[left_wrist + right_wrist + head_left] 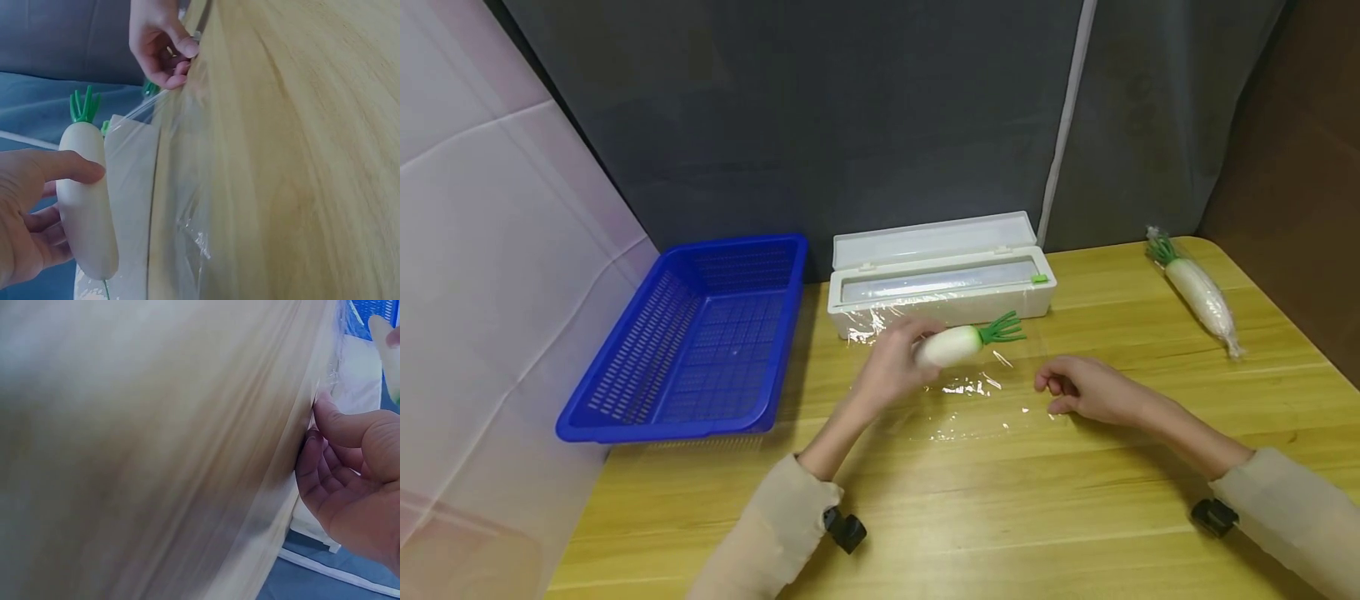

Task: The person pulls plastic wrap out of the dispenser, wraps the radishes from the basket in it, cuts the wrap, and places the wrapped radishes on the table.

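My left hand (895, 362) grips a white radish (951, 347) with green leaf stubs, thumb on one side and fingers on the other. The radish is held above a clear sheet of plastic wrap (970, 387) that runs from a white wrap dispenser (940, 312) onto the table. At the sheet's right edge is my right hand (1093, 390), its fingers curled. Both wrist views show the thumb and fingertips close together at the film's edge. In the left wrist view, film (134, 115) stretches to that right hand (164, 47).
A blue plastic basket (715, 358) stands at the left. Another radish (1201, 296), wrapped in clear film with twisted ends, lies at the right back. The dispenser's lid (932, 240) is raised, with a green slider (1039, 278) at its right end. Dark cloth (850, 125) hangs behind.
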Tool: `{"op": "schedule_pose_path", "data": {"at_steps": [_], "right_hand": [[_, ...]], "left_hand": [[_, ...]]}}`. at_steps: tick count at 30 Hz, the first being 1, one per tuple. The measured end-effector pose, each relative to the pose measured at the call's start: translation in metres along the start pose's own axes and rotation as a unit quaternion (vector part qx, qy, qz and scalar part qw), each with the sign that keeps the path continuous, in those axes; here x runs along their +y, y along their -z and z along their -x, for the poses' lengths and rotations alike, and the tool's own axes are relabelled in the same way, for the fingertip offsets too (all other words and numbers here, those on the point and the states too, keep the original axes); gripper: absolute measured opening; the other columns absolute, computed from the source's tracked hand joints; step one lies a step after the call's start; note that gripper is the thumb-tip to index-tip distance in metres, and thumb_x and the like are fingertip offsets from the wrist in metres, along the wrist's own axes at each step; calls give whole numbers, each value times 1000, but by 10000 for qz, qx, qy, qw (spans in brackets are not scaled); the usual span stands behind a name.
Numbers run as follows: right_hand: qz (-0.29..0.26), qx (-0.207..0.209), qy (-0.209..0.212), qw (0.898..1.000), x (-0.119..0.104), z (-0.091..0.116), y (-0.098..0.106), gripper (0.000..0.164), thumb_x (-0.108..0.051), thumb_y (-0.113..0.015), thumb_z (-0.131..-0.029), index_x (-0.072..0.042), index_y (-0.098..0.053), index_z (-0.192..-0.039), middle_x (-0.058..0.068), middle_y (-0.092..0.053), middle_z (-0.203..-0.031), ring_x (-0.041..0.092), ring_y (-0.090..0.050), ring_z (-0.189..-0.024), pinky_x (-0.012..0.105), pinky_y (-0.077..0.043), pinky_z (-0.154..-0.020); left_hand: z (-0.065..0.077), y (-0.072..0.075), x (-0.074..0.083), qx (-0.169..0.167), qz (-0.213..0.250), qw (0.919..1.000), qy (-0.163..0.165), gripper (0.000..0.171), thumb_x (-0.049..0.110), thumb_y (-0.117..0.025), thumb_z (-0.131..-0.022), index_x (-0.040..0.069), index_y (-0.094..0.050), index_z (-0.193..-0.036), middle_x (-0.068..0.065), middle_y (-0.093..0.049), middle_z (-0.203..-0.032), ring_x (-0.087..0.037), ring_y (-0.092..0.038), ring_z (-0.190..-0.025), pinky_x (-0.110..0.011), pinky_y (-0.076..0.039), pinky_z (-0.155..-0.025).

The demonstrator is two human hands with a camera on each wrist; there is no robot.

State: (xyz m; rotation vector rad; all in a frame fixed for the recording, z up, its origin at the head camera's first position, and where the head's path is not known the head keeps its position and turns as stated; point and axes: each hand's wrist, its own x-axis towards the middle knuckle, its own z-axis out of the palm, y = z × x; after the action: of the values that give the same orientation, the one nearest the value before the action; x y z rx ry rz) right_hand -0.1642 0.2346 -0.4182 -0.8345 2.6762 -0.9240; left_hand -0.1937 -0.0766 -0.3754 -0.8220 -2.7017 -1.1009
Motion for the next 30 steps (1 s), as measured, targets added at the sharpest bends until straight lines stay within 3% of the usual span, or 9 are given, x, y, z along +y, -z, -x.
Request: {"op": "schedule_pose_path", "data": {"at_steps": [16, 25, 30], "right_hand": [[17, -36, -92, 9999, -2, 0, 0, 21, -8, -79, -86, -7, -62, -98, -5, -49, -78, 9, -46, -74, 26, -41, -66], [85, -45, -80, 9999, -4, -1, 1, 20, -6, -80, -85, -7, -63, -97, -5, -50, -78, 10, -47, -74, 27, -42, -66], [93, -12, -72, 9999, -4, -2, 1, 21, -3, -79, -85, -8, -63, -96, -5, -50, -79, 9, -47, -74, 27, -42, -67]], "left_hand": [[-4, -22, 2, -438, -249, 9987, 99, 51, -8, -85, -69, -1, -70, -117, -19, -62, -125, -35, -60, -113, -48, -49, -99], [-6, -32, -8, -710, -241, 9971, 99, 49, -11, -83, -69, -4, -69, -116, -17, -65, -116, -32, -63, -105, -41, -53, -95], [-7, -35, -11, -700, -396, 9968, 14, 48, -9, -84, -68, -3, -70, -113, -17, -66, -112, -31, -64, -102, -39, -54, -93]]}}
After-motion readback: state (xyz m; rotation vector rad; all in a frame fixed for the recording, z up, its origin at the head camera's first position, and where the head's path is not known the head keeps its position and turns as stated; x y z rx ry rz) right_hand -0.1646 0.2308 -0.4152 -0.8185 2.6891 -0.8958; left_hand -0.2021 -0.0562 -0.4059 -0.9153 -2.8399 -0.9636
